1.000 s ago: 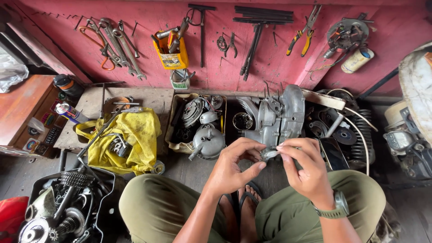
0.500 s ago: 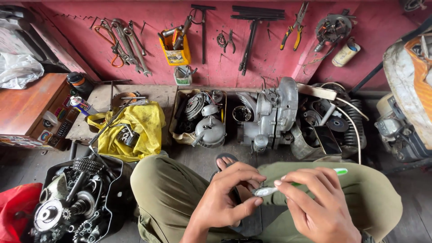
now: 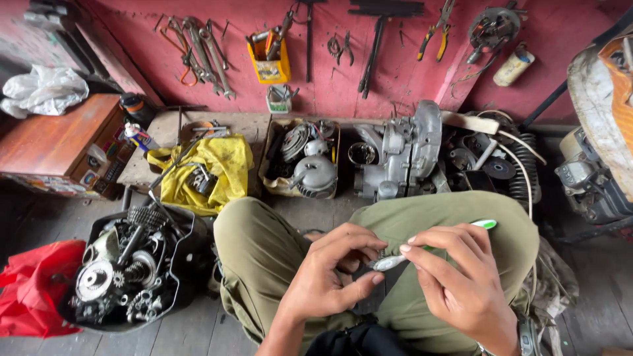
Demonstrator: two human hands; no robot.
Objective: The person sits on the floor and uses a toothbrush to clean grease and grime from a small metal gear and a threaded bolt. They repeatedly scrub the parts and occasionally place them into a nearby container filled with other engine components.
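Smooth plastic toothbrush (image 3: 432, 247), dull metal engine casing (image 3: 402, 155)

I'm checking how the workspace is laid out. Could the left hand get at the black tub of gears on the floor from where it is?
Probably yes. The left hand pinches a small part at the toothbrush head, so it must let go first. The black tub of gears sits just beyond the left knee, with nothing between.

White toothbrush (image 3: 432, 247) with green tip pinched in my right hand (image 3: 461, 283), lying nearly level over my lap, bristle end against a small part, barely visible, in my left hand (image 3: 330, 277)
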